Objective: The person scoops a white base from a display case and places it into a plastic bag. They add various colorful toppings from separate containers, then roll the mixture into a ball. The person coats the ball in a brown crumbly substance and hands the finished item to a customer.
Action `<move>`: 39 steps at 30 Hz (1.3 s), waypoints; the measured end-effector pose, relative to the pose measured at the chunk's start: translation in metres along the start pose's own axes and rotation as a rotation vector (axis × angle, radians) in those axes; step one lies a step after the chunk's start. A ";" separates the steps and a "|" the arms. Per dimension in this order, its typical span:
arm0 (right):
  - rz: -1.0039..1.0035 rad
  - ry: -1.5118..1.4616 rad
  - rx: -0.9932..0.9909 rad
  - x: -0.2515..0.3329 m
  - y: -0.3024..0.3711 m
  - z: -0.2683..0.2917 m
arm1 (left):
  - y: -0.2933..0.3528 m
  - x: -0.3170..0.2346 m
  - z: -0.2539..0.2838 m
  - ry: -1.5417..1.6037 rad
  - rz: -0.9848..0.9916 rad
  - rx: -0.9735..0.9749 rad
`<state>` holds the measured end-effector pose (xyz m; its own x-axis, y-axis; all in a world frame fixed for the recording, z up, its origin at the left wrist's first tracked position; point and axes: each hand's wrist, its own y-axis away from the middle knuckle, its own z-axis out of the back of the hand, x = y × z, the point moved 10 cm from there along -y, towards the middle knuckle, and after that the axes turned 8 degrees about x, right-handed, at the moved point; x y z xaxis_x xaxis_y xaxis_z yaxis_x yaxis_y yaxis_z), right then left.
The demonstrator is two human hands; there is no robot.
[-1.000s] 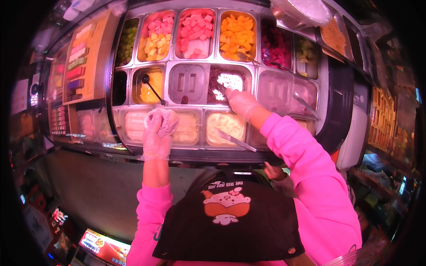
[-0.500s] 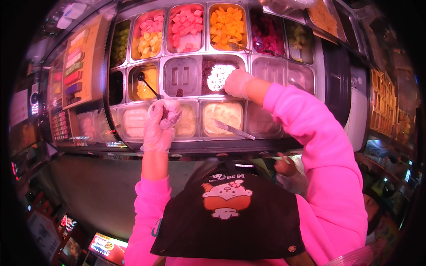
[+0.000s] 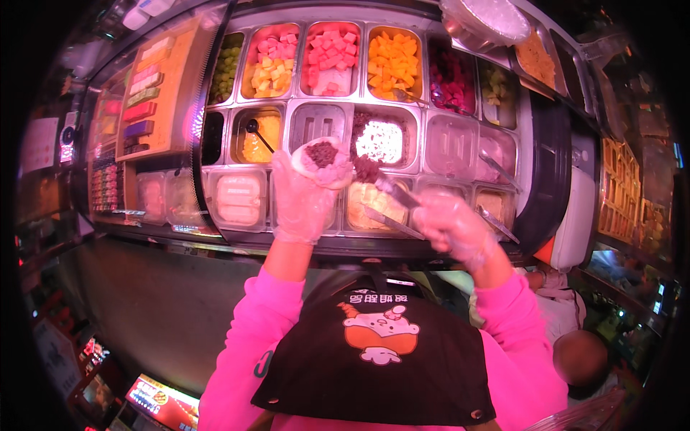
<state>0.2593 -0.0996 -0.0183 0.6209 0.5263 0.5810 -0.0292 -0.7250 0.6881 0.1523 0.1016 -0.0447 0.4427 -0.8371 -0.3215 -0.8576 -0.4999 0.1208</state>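
- A flat round piece of white dough (image 3: 321,161) is cupped in the left hand (image 3: 302,197), which is gloved in clear plastic; the fingers are curled up under it and closed against its underside.
- A dark red-brown dollop of filling (image 3: 323,153) sits in the middle of the dough.
- A metal spoon (image 3: 388,188) is gripped in the right hand (image 3: 453,226), also gloved, with the fingers closed round its handle.
- The spoon's bowl is heaped with more dark filling and is held just beside the right edge of the dough — whether it touches cannot be told.
- Both hands are raised over the near row of a chilled topping counter (image 3: 546,179); they are close together but not touching.
- Just beyond the spoon lies a metal tray of dark filling (image 3: 381,136) with a bright glare on it.
- In the far row, trays of pink cubes (image 3: 330,57) and orange cubes (image 3: 392,57) are seen side by side.
- To the left, a yellow-filled tray (image 3: 260,136) holds a dark ladle.
- Pink sleeves and a black apron (image 3: 374,359) with a cartoon print fill the near edge.
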 end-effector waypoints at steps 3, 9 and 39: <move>-0.018 -0.136 -0.014 -0.018 0.006 -0.028 | 0.005 0.009 -0.015 -0.273 -0.087 0.024; 0.224 0.087 -0.058 -0.013 0.006 -0.050 | 0.019 0.013 -0.030 -0.582 -0.206 -0.068; 0.314 0.148 -0.126 -0.008 0.008 -0.070 | 0.045 -0.032 0.033 -0.340 -0.305 -0.295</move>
<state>0.1990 -0.0780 0.0132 0.4464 0.3524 0.8225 -0.3024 -0.8057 0.5093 0.0911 0.1137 -0.0594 0.5084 -0.5493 -0.6631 -0.5717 -0.7912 0.2171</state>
